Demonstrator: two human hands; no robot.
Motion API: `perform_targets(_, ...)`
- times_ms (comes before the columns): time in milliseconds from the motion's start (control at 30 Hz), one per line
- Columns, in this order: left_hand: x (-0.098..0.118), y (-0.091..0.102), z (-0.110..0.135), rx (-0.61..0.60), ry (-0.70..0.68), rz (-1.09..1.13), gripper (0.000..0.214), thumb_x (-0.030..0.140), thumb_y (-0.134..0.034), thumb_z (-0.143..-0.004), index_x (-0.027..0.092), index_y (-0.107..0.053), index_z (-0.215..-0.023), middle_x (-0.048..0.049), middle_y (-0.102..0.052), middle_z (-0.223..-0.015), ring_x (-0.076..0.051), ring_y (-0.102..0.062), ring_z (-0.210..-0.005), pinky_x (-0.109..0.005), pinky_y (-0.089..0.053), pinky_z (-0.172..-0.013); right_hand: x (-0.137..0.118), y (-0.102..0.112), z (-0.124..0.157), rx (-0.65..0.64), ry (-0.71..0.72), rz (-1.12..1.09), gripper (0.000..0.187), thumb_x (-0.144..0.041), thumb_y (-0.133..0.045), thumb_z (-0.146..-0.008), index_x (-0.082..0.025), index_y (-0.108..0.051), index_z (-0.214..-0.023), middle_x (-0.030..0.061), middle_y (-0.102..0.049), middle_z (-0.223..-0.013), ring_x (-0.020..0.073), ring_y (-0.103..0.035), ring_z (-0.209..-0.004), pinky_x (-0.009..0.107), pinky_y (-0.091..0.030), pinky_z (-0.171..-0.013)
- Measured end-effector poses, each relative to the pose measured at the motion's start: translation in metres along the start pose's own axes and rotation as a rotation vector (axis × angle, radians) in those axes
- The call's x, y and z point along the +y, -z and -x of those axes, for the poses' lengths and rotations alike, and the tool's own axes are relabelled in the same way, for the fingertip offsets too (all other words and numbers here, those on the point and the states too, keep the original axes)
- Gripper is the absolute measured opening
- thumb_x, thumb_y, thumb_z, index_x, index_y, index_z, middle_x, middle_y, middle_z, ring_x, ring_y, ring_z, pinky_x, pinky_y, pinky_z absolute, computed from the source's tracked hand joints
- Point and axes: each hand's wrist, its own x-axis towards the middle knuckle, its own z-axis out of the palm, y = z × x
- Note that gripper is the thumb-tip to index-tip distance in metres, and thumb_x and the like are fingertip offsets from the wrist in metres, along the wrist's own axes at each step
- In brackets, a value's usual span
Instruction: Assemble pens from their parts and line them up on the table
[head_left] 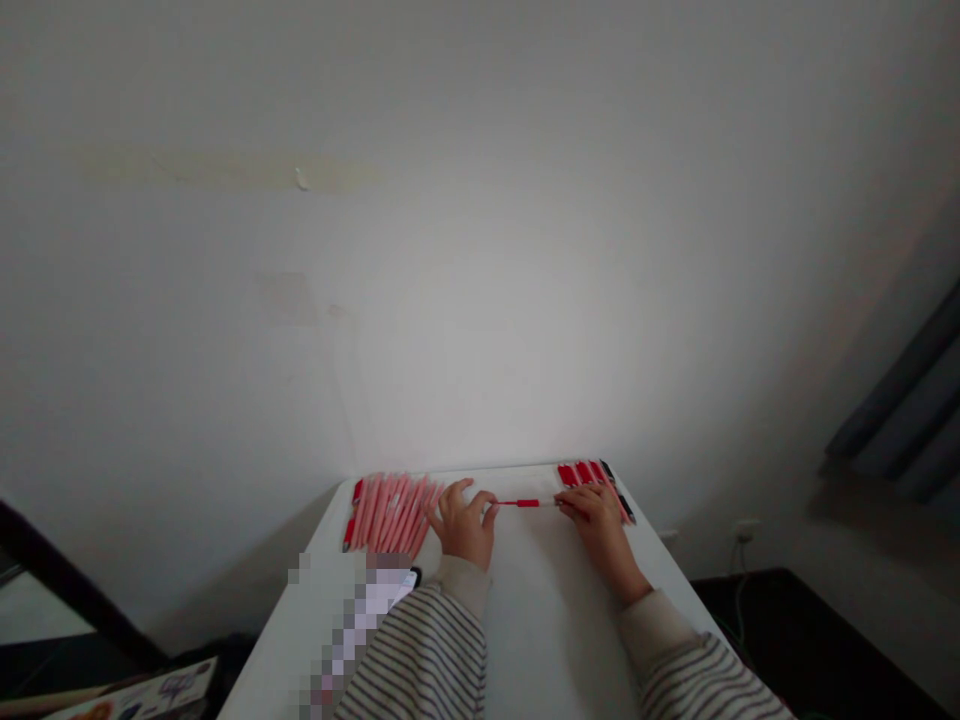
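Head view: at lower centre of the frame, a slim red pen-like piece (528, 503) lies level between both hands. The left hand (466, 525) pinches its thin red end between thumb and forefinger, the other fingers spread; the right hand (596, 515) pinches its pale end with fingertips drawn together. The work looks partway along: this one piece is in hand and, to judge by its thin end, probably not yet whole. A fanned group of pink sticks (390, 510) lies left of the left hand, and a smaller row of red pens (585, 474) lies just beyond the right hand; which group is finished cannot be told. The white table (540, 620) has its far edge against or near the wall (487, 300); its right edge runs close past the row. A partly pixelated phone (386, 592) sits at lower left, so the widest stretch for moving shows between the striped sleeves (431, 640)
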Motion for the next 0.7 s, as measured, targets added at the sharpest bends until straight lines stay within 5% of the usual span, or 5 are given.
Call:
perform_targets(400,-0.0051,0.0082,-0.0045,-0.015,0.138,-0.086,0.016,0.03,-0.056,-0.083,0.035,-0.069,-0.089,-0.0011,-0.053,-0.13,-0.027,-0.037,-0.127,-0.07,-0.014,-0.106,0.0051,0.0032,-0.0012,0.074,-0.035,0.024,0.027,-0.038,-0.05,-0.087,-0.026,-0.074,-0.088,0.0059,-0.072,-0.089,0.0249,-0.056,-0.095,0.047,-0.039,-0.092)
perform_targets(700,-0.0087,0.0113,-0.0063,0.052,0.196,-0.064,0.021,0.032,-0.049,-0.088,0.032,-0.069,-0.091,-0.0031,-0.054,-0.13,-0.027,-0.042,-0.125,-0.068,-0.02,-0.106,0.0086,0.0002,0.0035,0.163,-0.112,0.151,0.029,-0.035,-0.048,-0.086,-0.025,-0.075,-0.089,0.0071,-0.072,-0.095,0.0271,-0.053,-0.099,0.046,-0.037,-0.091)
